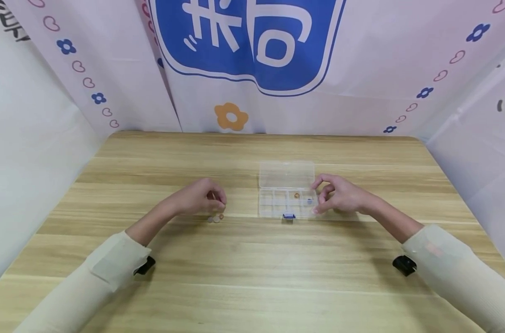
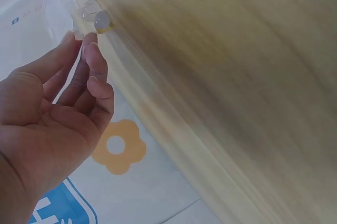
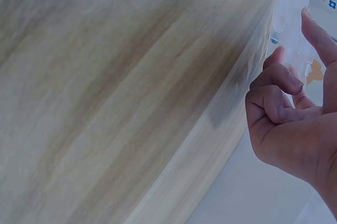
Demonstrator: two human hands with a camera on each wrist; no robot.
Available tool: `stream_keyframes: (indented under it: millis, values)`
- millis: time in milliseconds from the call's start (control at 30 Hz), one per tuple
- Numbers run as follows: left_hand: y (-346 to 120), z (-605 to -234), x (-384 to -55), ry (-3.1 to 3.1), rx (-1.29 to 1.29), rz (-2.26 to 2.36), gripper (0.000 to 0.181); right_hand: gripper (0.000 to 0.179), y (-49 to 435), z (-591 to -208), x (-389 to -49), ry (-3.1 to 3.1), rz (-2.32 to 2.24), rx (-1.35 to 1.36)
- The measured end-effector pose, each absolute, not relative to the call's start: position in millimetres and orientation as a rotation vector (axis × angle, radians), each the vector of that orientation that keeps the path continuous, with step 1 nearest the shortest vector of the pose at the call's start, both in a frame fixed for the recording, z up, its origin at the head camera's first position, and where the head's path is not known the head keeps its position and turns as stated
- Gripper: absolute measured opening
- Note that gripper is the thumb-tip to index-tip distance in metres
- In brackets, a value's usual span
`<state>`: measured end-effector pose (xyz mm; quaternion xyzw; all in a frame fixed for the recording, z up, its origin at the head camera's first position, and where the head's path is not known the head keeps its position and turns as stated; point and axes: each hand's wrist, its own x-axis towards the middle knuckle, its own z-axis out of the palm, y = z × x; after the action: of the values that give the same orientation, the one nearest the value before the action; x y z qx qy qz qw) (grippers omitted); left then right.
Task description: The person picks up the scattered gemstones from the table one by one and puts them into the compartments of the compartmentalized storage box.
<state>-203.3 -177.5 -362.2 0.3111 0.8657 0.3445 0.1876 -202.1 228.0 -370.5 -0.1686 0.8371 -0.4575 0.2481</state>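
Observation:
A clear plastic compartment box (image 1: 266, 214) lies on the table with its lid (image 1: 286, 175) folded back and a blue latch (image 1: 289, 216) at the front. An orange bead (image 1: 296, 195) and a bluish bead (image 1: 309, 201) sit in separate compartments. My right hand (image 1: 341, 196) holds the box's right end, thumb towards the front and index finger by the hinge. Left of the box, my left hand (image 1: 200, 198) pinches a small translucent bead (image 2: 78, 35) between thumb and fingertips. Just below it lie several small beads (image 1: 216, 219), some clear or pale, one orange-brown (image 1: 221, 216).
The wooden table (image 1: 252, 268) ends at the back against a white printed cloth (image 1: 202, 111), with more cloth at both sides. Dark wrist devices (image 1: 404, 265) are strapped under both sleeves.

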Motion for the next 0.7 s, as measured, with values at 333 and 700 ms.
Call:
stream_keyframes:
  millis: [333,700]
  values:
    - [-171,-359,-204,2.468,0.873,0.955,0.008,0.058,228,-370,-201,2.286,-1.235,-0.456]
    - [-159,-355,-206,2.467,0.962,0.985,0.004,0.059,228,-370,-202,2.283,-1.245,-0.452]
